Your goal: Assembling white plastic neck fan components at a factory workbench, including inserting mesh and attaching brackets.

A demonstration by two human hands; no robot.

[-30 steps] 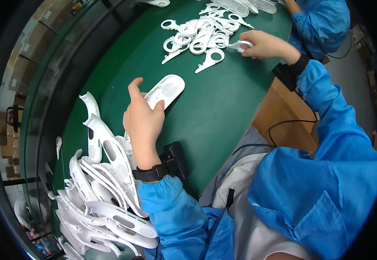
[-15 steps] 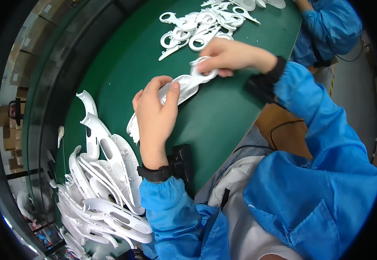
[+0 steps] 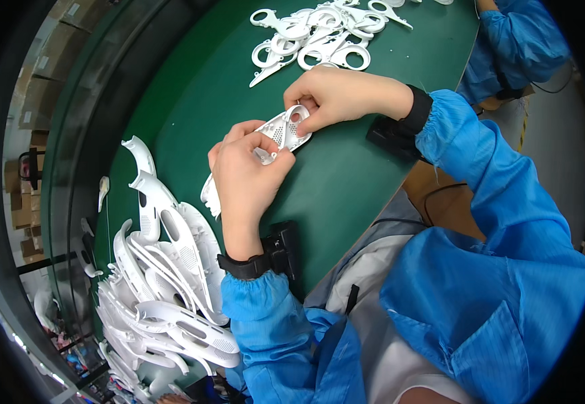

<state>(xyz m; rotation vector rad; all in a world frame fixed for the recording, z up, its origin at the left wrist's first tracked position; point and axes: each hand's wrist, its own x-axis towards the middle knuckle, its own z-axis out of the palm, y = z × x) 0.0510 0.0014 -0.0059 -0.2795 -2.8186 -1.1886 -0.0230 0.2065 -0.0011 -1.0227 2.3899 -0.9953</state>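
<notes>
A long white plastic shell with a perforated end is held over the green table. My left hand is closed around its middle, covering much of it, with thumb and fingertips at its inner side. At the perforated end, my right hand pinches a white ring-ended plastic piece, which lies inside the shell. Fingers hide part of that piece, so I cannot tell whether it is fully seated. The shell's other end shows beside my left wrist.
Similar white ring-ended pieces lie heaped at the far side of the green table. Several curved white shells are piled at the left. Another person's blue sleeve is at the far right. Dark straps with small boxes circle both my wrists.
My right hand has moved left and nearer, bringing the ring-ended piece down into the shell's perforated end. My left thumb and fingers have shifted inward over the shell.
</notes>
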